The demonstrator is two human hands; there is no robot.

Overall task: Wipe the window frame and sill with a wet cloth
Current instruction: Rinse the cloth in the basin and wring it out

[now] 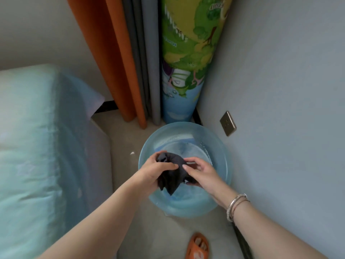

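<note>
Dangling dark bunched cloth [172, 172] over basin [222, 176]; left hand [155, 170], right hand [200, 172] grip pinching it.

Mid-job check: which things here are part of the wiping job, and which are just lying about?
In the job: dark cloth, held by left hand and right hand; blue basin.

Lying about: orange slipper, rolled play mat, orange curtain, bed, wall socket.

**Dark cloth bunched over the basin**

The cloth [172, 173] is dark grey to black, crumpled into a loose wad with folds and a pointed corner hanging down. It is held up between both hands above a round, translucent blue plastic basin [222, 176] that stands on the floor near the wall corner.
</note>
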